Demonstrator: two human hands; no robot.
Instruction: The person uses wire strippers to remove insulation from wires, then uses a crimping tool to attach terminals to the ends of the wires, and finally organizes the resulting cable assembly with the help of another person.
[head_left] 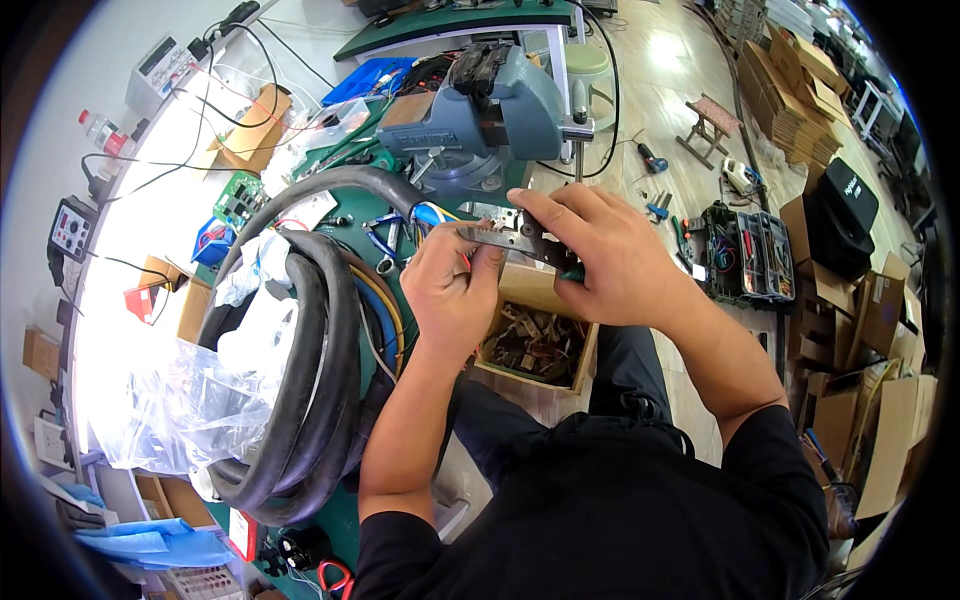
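A thick black cable point(345, 180) lies coiled on the left, and its end arches over to my hands with blue and yellow inner wires point(430, 213) showing. My left hand point(447, 285) is closed at that end, its fingers pinching a thin wire that they mostly hide. My right hand point(610, 250) grips wire strippers point(520, 235), a flat metal tool with dark handles. The jaws point left and meet the left fingertips. Whether they bite on the wire cannot be made out.
A blue-grey bench vise point(480, 115) stands just beyond my hands on the green table. Below them is a wooden box point(540, 290) of scrap pieces. Clear plastic bags point(200, 400) lie left of the coil. An open toolbox point(745, 255) sits on the floor at right.
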